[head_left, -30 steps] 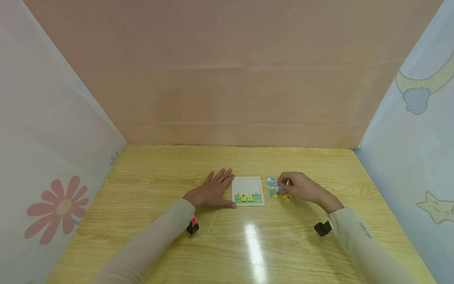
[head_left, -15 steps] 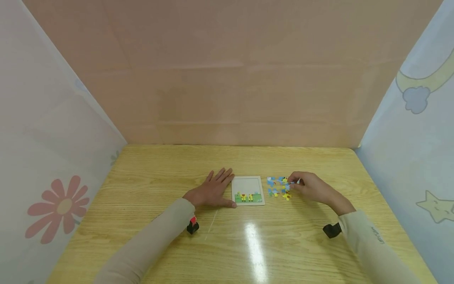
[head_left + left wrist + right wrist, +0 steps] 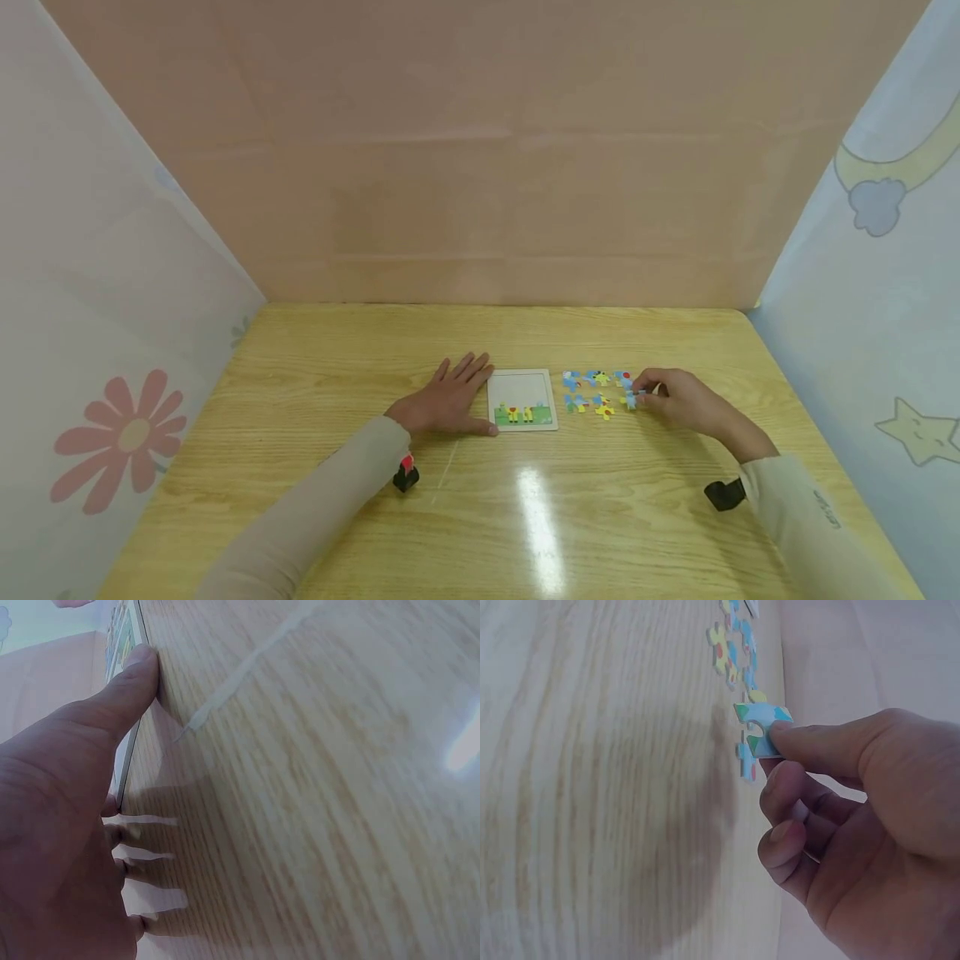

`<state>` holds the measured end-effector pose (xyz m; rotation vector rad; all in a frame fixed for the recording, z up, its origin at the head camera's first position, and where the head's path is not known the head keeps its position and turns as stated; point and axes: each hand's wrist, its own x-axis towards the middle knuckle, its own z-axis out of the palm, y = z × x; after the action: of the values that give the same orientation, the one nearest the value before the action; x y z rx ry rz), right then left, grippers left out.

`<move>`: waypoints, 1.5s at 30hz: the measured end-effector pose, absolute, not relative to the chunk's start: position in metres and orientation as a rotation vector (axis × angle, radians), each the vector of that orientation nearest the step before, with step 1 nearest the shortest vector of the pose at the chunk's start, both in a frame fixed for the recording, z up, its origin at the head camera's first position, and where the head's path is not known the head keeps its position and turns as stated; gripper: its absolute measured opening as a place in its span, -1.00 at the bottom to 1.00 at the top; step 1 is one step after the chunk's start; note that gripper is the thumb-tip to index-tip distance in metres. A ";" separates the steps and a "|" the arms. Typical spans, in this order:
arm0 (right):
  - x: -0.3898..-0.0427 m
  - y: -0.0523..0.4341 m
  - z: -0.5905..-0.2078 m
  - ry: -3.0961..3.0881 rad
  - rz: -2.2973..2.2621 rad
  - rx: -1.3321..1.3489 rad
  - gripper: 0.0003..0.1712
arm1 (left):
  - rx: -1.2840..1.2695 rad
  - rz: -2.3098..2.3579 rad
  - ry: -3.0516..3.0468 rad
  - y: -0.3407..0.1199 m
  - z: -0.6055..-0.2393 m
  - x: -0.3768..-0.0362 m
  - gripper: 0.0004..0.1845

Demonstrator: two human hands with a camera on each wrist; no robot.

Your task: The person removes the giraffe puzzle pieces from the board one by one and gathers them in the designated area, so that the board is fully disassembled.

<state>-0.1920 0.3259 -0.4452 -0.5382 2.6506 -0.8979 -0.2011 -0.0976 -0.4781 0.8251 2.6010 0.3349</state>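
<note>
Two bare hands reach over a wooden table (image 3: pixel 315 350). On the far left, a pale wall (image 3: pixel 45 275) has a big pink flower (image 3: pixel 135 436) on it. Next comes a light sleeve (image 3: pixel 330 492), with a small black block (image 3: pixel 406 477) under its cuff. The left hand (image 3: pixel 448 402) lies flat on the table, its fingers straight and spread wide. The thumb touches the near left corner of a square tray (image 3: pixel 519 387), and the first finger is right by the tray's left side. A green strip (image 3: pixel 537 415) with yellow bits in it sits along the near end of the tray, and past it you can see the pale bottom.

Just right of the tray, puzzle bits (image 3: pixel 603 407) in blue, yellow, red and green lie in two rough rows on the table. They look so small that I can't tell what each one shows. At the right end of the rows is the right hand (image 3: pixel 678 402). Its thumb and bent fingers pinch a pale blue piece (image 3: pixel 769 716) with green corners. Far right, another wall has a yellow star (image 3: pixel 917 429) on it.
</note>
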 end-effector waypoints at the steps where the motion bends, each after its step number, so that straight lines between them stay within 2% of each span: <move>1: -0.192 0.327 -0.447 2.651 -0.902 -0.541 -0.88 | 0.825 0.339 2.601 -0.098 -0.478 -0.201 0.20; 10: -0.193 0.327 -0.463 2.666 -0.947 -0.532 -0.94 | 0.829 0.351 2.603 -0.099 -0.477 -0.199 0.19; 20: -0.196 0.326 -0.473 2.700 -0.928 -0.488 -0.87 | 0.813 0.368 2.600 -0.099 -0.477 -0.198 0.20; 28: -0.199 0.321 -0.475 2.711 -0.950 -0.558 -0.87 | 0.810 0.356 2.602 -0.097 -0.476 -0.196 0.19; 45: -0.210 0.256 -0.468 2.577 -0.966 -0.687 -0.86 | 0.811 0.368 2.598 -0.097 -0.480 -0.197 0.19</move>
<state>-0.2100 0.2556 -0.4683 -0.6871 2.5769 -0.9657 -0.1975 -0.0973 -0.4797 0.8114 2.5983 0.3680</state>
